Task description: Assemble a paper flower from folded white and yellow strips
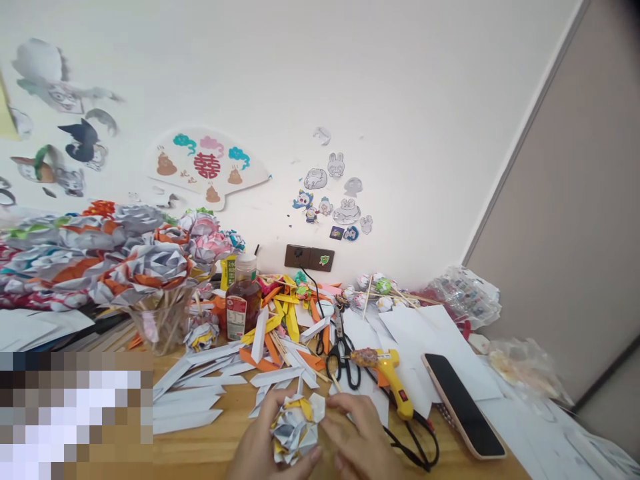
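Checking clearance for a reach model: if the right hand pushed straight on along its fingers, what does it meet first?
The right hand points left, fingertips already on the folded paper ball, so that comes first. The left hand cups its far side. Depth is hard to judge.

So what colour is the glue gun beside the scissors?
The glue gun is yellow with an orange trigger; the head view shows it.

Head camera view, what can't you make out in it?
- Left hand and right hand: wrists cut off by the bottom edge; palms hidden behind the paper flower they hold.
- Lower left of the table: a pixelated block hides what lies there.
- Bottle label: too small to read.
- Wall cutouts, upper left: blurred.
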{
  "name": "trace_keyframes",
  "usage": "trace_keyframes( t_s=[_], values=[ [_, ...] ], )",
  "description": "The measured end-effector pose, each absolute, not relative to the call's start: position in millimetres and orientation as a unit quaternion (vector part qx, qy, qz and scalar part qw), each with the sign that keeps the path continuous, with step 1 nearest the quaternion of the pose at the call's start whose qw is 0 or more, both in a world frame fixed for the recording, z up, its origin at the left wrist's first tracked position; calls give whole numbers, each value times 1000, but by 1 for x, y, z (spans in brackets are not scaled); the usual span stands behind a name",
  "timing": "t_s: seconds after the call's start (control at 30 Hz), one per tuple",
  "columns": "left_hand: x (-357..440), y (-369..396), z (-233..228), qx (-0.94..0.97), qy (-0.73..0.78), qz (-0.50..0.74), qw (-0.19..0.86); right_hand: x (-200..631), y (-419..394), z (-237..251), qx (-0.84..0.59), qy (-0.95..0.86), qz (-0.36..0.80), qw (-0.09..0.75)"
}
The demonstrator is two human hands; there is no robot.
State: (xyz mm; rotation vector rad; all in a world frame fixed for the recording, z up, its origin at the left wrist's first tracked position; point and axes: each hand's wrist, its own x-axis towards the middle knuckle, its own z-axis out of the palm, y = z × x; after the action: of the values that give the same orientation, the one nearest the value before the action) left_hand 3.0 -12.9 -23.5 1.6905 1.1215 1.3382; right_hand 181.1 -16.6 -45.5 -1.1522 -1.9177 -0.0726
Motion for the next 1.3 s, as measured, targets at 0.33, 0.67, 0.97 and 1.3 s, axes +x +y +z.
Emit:
trace_keyframes(
  t_s=[0.33, 0.67, 0.97, 1.3],
  values=[
    [1, -10, -32, 685, 435, 491, 319, 183, -20, -42, -353, -829, -24, 433],
    [4, -10, -25, 697, 450, 481, 284, 170, -23, -57, -399, -818, -64, 409],
    [-3, -8, -22, 750, 439, 420, 263, 191, -27, -34, -349, -831, 37, 431],
    [-4, -7, -27, 767, 419, 418, 248, 189, -27, -25, -322, -828, 125, 441]
  ],
)
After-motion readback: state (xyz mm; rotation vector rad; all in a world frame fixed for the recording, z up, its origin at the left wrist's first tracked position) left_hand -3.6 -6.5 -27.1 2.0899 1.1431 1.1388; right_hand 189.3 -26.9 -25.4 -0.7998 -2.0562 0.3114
